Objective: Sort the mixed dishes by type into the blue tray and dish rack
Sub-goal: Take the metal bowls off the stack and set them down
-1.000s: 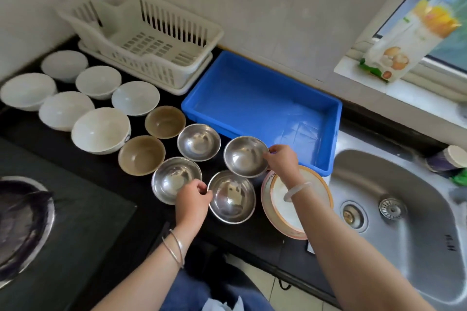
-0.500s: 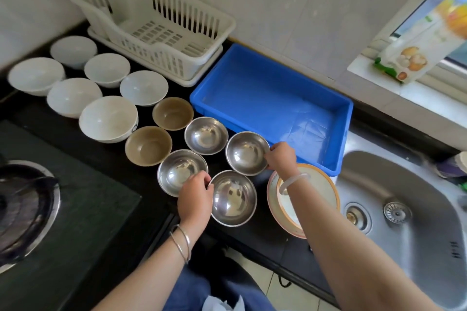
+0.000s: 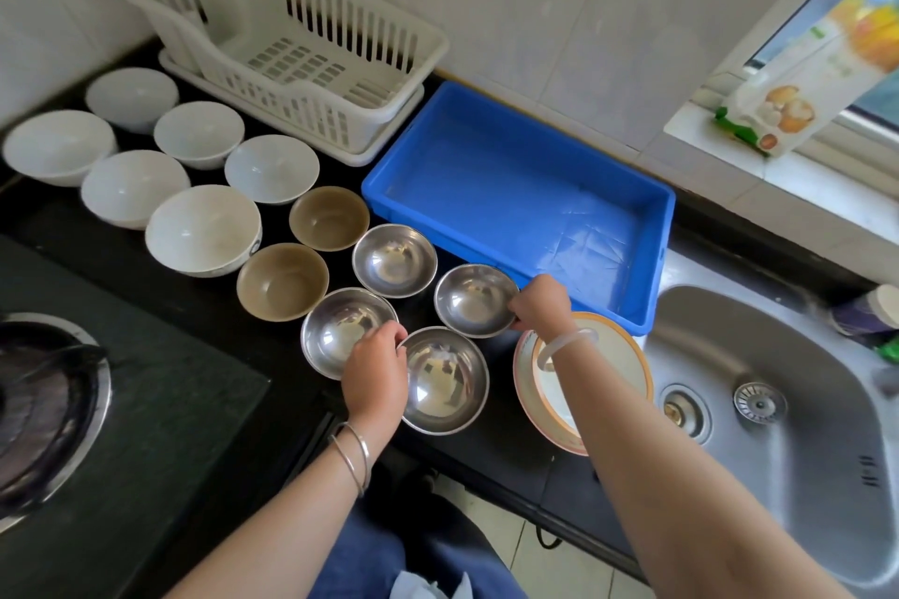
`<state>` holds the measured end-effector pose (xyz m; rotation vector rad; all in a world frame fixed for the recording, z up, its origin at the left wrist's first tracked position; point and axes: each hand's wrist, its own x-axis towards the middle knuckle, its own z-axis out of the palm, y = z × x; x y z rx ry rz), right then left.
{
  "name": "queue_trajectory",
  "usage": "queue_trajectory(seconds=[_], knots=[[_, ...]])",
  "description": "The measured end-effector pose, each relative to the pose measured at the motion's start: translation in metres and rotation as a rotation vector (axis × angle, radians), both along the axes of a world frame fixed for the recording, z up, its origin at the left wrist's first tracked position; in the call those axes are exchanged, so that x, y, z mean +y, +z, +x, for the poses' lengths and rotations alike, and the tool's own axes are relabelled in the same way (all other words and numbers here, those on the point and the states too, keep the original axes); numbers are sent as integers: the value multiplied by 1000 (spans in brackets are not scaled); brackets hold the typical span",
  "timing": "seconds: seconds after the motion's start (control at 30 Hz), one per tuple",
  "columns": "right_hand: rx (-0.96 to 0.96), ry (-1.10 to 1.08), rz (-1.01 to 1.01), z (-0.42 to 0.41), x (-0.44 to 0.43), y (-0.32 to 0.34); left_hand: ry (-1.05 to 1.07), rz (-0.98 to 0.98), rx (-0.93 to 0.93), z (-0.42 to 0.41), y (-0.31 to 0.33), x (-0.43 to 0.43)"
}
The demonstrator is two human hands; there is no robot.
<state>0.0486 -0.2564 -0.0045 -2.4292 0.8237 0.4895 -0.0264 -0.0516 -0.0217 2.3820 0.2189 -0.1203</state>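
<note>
Steel is in both hands: the left hand (image 3: 374,375) pinches the near bowl (image 3: 447,379) by its left rim, the right hand (image 3: 540,304) pinches the right bowl (image 3: 474,299) beside the blue tray (image 3: 511,190).

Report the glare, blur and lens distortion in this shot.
Head view: bright reflections sit inside the nearest steel bowl, and a pale sheen lies across the floor of the blue tray; the carton on the sill is washed out and soft; wide-angle bending curves the sink rim.

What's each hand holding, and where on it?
Right hand: right rim of the rear-right steel bowl. Left hand: apparently left rim of the nearest steel bowl.
</note>
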Motion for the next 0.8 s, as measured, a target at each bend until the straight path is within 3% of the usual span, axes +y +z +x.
queue_trajectory(seconds=[0.8], knots=[[68, 23, -31, 7, 11, -8, -95, 58, 37, 10, 1, 0]])
